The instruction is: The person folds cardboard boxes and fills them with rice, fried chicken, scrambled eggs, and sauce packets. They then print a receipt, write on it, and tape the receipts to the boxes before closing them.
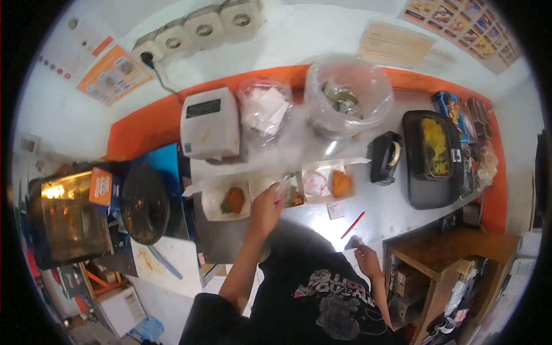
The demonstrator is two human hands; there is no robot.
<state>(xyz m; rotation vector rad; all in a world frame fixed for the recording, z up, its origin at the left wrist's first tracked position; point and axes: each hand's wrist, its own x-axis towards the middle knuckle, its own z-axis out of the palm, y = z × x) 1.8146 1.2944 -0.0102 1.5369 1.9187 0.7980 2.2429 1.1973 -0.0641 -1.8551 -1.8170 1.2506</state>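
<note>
White wall [313, 34] above orange band [135, 129], wooden cabinet [451, 244]

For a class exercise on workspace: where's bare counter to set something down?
Bare: the patch between red pen, tape dispenser and black tray; a narrow strip between open food boxes and large clear plastic bag. Crowded: the box row and right end beyond the tray.

Grey metal counter [305, 153]: smooth, glossy glare toward front edge. Middle open white paperboard box [259, 184]: matt. Along rear edge, boxy white device [209, 133]: smooth plastic; large clear round bag [376, 106]: glossy, creased plastic. Off front-right corner, I note brown wooden cabinet [445, 244]: dull. My black cloth T-shirt [287, 270]: matt.
</note>
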